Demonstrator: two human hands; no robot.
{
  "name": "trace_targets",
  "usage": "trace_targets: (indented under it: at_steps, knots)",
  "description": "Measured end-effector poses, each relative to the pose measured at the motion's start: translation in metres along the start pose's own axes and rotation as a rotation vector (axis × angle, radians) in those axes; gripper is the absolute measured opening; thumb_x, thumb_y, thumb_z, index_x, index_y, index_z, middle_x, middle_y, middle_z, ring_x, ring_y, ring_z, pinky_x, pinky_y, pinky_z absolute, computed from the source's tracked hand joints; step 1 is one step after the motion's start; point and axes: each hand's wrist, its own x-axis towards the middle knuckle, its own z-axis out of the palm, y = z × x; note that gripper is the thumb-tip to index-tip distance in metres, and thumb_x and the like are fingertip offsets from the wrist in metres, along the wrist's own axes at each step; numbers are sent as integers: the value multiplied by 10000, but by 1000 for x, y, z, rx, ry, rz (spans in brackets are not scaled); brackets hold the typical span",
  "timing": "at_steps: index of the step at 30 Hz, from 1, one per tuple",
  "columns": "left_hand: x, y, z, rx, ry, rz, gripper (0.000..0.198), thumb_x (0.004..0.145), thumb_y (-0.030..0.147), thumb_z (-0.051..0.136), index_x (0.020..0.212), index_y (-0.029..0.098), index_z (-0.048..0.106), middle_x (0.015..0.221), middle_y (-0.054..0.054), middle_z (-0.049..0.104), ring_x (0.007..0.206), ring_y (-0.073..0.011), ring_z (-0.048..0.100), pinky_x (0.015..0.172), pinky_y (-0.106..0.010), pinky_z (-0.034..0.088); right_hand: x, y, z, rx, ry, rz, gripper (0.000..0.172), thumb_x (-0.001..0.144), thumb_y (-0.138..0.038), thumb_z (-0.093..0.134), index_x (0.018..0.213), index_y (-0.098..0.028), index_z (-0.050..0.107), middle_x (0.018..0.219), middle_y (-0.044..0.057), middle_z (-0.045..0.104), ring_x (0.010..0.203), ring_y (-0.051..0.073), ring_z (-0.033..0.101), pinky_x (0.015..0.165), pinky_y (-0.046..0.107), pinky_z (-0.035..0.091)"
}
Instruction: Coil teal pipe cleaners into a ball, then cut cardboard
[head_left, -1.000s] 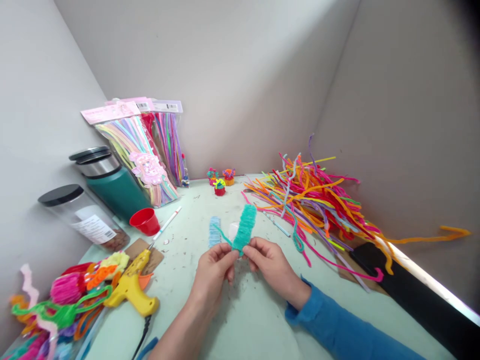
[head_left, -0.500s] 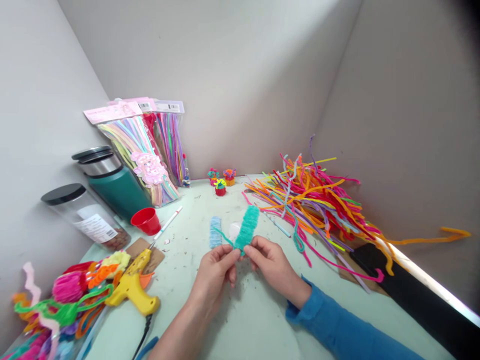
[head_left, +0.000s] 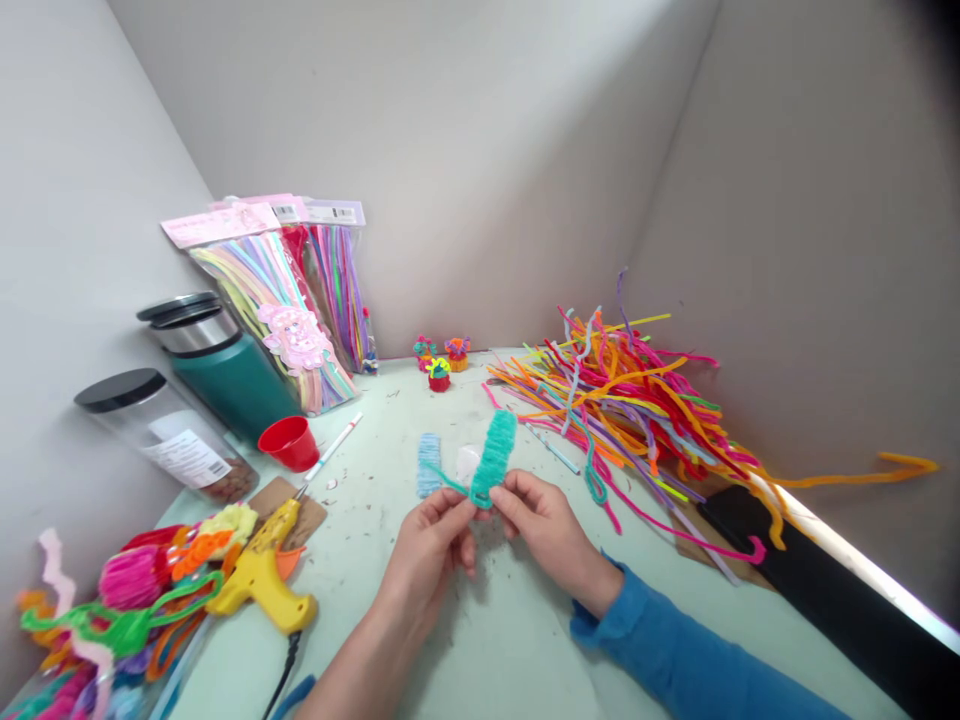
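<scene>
Over the middle of the table, a teal strip of tightly wound pipe cleaner [head_left: 496, 449] stands tilted up between my two hands. My left hand [head_left: 439, 530] pinches its lower left corner, where a loose teal end sticks out to the left. With thumb and index finger, my right hand [head_left: 536, 515] grips the lower right edge. Just behind the left fingers lies a light blue wound strip [head_left: 429, 463] flat on the table. A small clear whitish piece [head_left: 468, 461] sits between the two strips, partly covered by the teal one.
Loose pipe cleaners [head_left: 630, 400] are heaped at the right. A yellow glue gun [head_left: 266, 575] rests at the left beside a colourful craft pile [head_left: 127, 600]. Behind it stand a red cup [head_left: 289, 445], a jar [head_left: 165, 435] and a teal bottle [head_left: 232, 375]. Small pipe-cleaner figures [head_left: 439, 375] sit at the back.
The teal strip has turned slightly in my fingers, so its looped lower end shows more. Both hands keep their pinch. The whole view has shifted a little.
</scene>
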Motion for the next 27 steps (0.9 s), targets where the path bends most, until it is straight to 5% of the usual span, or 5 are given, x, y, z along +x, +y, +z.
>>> trace_targets:
  at_steps: [9, 27]
  knots:
    - [1, 1, -1, 48, 44, 14, 225, 717, 331, 659, 653, 133, 576, 387, 47, 467, 361, -56, 382, 403, -186, 343, 0, 7, 2, -87, 51, -42, 255, 822, -346, 517, 641, -192, 423, 525, -69, 394, 503, 90, 356, 486, 217, 301]
    - [5, -6, -1, 256, 131, 49, 219, 700, 339, 647, 646, 142, 566, 356, 52, 459, 339, -63, 370, 410, -193, 293, 0, 15, 7, -216, 97, -67, 193, 777, -329, 550, 669, -176, 504, 592, -40, 472, 559, 105, 409, 516, 214, 329]
